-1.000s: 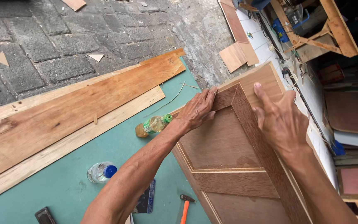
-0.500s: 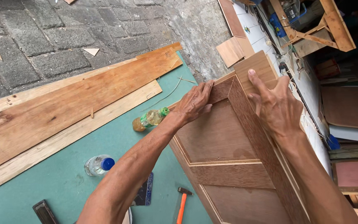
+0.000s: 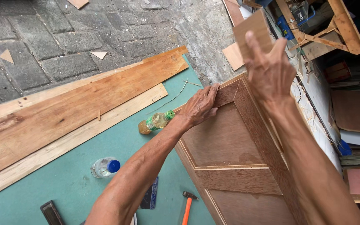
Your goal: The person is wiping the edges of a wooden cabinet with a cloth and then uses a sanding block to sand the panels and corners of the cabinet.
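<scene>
A panelled wooden door [image 3: 238,166] is laid flat on the green-topped counter [image 3: 63,183], its far top corner lying just beside the counter's far end. That corner is pressed by the left hand [image 3: 200,107], whose fingers [image 3: 211,92] are curled over the top rail and closed on its edge. The right hand [image 3: 269,68] is lifted clear above the same corner, its fingers spread open and nothing gripped; a light offcut of board [image 3: 253,31] is seen behind it, and whether the hand touches it cannot be told.

The door is judged to be stiff and fairly heavy: solid rails and stiles framing thin veneered panels. It is best taken by the frame, at the top rail or the long stile, and not by the panels, which are thinner and may flex or mark. The sanded surface looks dry and is unlikely to slip, but the mitred corner could be bruised if knocked.

To the left of the door, long planks [image 3: 76,104] are laid along the counter. Between them and the door lie a small bottle of yellowish liquid [image 3: 156,121] and a clear bottle with a blue cap [image 3: 104,167]. Near the door's lower edge an orange-handled hammer [image 3: 187,206] is seen.
</scene>
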